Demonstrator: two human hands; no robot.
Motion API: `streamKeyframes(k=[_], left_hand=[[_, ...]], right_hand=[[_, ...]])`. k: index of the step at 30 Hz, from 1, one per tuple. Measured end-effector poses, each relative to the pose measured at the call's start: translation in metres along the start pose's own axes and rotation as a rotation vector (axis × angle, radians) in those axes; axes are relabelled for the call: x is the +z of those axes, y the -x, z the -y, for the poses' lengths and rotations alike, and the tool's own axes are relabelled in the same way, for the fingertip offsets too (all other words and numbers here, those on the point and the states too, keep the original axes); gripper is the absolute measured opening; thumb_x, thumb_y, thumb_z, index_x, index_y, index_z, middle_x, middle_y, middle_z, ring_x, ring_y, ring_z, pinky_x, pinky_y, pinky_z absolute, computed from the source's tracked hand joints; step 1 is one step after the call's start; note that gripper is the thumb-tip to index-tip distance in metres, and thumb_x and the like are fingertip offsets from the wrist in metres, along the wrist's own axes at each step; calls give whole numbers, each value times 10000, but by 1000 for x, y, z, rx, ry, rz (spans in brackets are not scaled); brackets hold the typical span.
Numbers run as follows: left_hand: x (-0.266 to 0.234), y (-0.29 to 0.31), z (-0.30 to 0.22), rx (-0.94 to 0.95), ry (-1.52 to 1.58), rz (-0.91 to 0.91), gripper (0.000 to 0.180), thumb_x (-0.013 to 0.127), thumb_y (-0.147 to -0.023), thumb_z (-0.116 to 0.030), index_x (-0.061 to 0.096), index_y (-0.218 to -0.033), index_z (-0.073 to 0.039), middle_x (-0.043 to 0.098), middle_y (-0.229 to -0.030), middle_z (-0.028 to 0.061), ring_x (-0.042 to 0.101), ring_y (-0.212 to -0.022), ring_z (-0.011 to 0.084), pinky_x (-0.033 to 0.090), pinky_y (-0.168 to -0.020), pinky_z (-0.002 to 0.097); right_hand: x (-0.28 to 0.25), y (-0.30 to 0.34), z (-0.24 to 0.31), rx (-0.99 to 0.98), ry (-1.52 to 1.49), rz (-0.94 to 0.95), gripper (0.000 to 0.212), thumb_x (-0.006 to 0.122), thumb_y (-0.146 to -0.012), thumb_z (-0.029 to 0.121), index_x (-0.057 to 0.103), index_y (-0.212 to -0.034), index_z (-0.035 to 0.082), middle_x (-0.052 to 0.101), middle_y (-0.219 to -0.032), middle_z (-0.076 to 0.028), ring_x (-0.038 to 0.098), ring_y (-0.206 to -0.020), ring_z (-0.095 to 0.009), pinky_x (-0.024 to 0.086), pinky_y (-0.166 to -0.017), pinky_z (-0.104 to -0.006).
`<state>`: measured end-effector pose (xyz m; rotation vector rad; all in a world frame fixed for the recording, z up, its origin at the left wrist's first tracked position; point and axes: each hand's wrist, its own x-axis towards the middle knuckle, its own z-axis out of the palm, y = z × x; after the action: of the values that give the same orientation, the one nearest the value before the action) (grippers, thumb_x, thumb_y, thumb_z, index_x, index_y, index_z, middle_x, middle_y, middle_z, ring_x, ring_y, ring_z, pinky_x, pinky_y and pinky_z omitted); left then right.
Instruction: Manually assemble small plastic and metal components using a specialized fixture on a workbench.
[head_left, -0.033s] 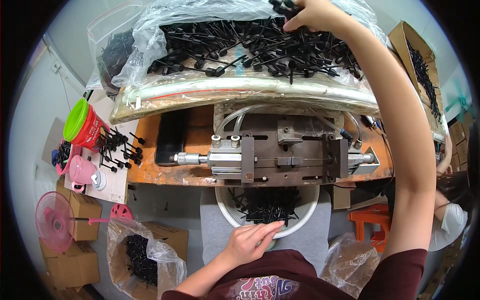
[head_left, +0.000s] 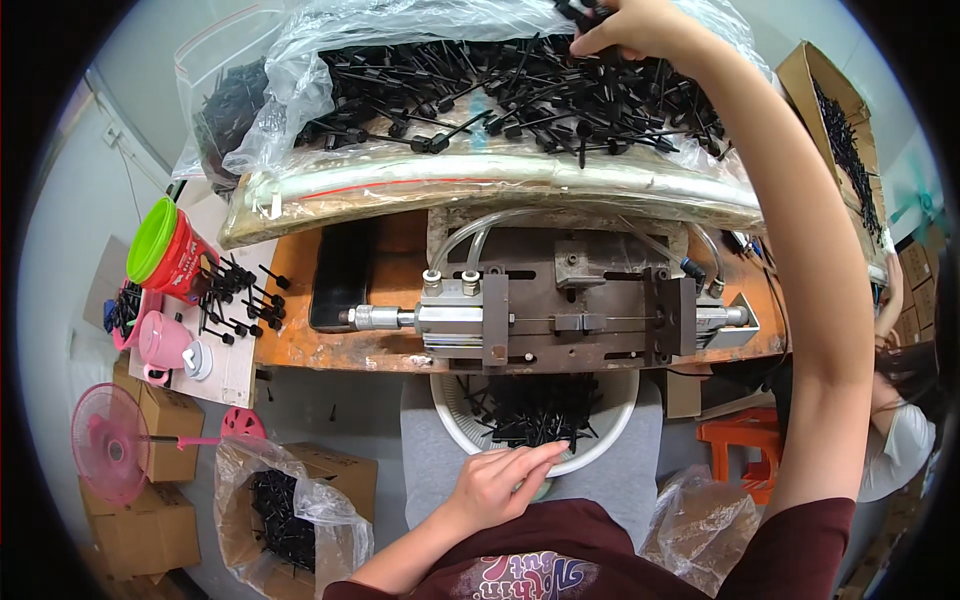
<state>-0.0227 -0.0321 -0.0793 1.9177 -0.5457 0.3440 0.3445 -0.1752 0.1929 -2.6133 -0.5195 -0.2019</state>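
Note:
At the top, my right hand [head_left: 645,28] reaches over a heap of black thin-stemmed parts [head_left: 420,85] spread in an opened clear plastic bag [head_left: 290,110]. Its fingers are closed round a few of the same black parts [head_left: 578,14]. Low in the middle, my left hand [head_left: 500,485] lies at the near rim of a white basket [head_left: 450,425] between my legs, fingers stretched out and holding nothing I can see. More black stemmed parts [head_left: 540,410] fill the basket. Between the hands stands a metal clamping fixture [head_left: 575,322] with air cylinders.
An orange workbench [head_left: 390,345] bears the fixture. At left are a red bucket [head_left: 190,255], a pink mug [head_left: 163,340] and a pink fan [head_left: 108,443]. A bagged box of black parts [head_left: 285,515] sits on the floor. At right are an orange stool [head_left: 740,440] and another person [head_left: 895,455].
My right hand has shifted slightly to the right with the black parts in it. My left hand has stayed put. The other person's arm at the right edge has moved a little.

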Motion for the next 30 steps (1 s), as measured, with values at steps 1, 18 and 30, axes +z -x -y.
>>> streamKeyframes(k=[1, 18, 30], left_hand=[[0, 0, 0, -12, -3, 3, 313, 692, -861, 52, 687, -1169, -1, 771, -890, 101, 753, -728, 210, 593, -651, 304], [-49, -84, -52, 173, -93, -371, 521, 810, -796, 12, 625, -1279, 71, 614, -1287, 228, 677, -1076, 283, 608, -805, 326], [-45, -91, -71, 65, 100, -13, 349, 831, -752, 5, 766, -1094, -18, 733, -1021, 118, 720, -884, 230, 595, -753, 319]], right_hand=[[-8, 3, -2, 95, 17, -38, 367, 892, -692, 250, 738, -864, -35, 678, -749, -103, 623, -651, -187, 520, -639, -338], [3, 147, -30, -230, -949, -103, 186, 715, -953, 185, 711, -1064, 36, 711, -980, -27, 541, -703, -25, 435, -668, -160], [72, 287, -13, 264, -1463, 147, 173, 744, -913, 129, 690, -1021, 4, 729, -968, -102, 605, -675, -52, 475, -590, -182]])
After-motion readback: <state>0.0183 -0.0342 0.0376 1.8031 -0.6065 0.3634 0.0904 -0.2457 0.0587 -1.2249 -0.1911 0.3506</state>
